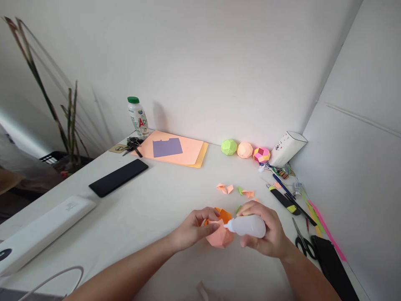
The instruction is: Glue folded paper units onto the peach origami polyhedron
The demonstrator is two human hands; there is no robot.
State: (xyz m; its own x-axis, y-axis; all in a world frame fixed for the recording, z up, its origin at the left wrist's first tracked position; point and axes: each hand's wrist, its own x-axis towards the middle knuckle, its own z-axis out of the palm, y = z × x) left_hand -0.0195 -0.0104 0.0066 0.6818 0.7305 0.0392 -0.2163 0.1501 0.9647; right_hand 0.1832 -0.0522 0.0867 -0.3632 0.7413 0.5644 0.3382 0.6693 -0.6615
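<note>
A faceted paper ball [220, 237], peach outside and orange inside, has an opening at its top. My left hand [194, 228] pinches its upper left edge between thumb and fingers. In my right hand [269, 234] lies a small white squeeze bottle [249, 226], held sideways with the fingers around it. Its narrow nozzle points left and meets or nearly meets the ball's rim; I cannot tell which. Behind the ball are small folded peach paper pieces [224, 189] and a green paper piece [240, 190].
Finished-looking paper balls [244, 150] line the wall beside a white box [287, 149]. On the right lie a cutter [283, 200], scissors [304, 243] and a black case [333, 265]. Coloured sheets [194, 150], a bottle [138, 117], a black phone-like slab [119, 177] and a long white device [46, 234] occupy the left.
</note>
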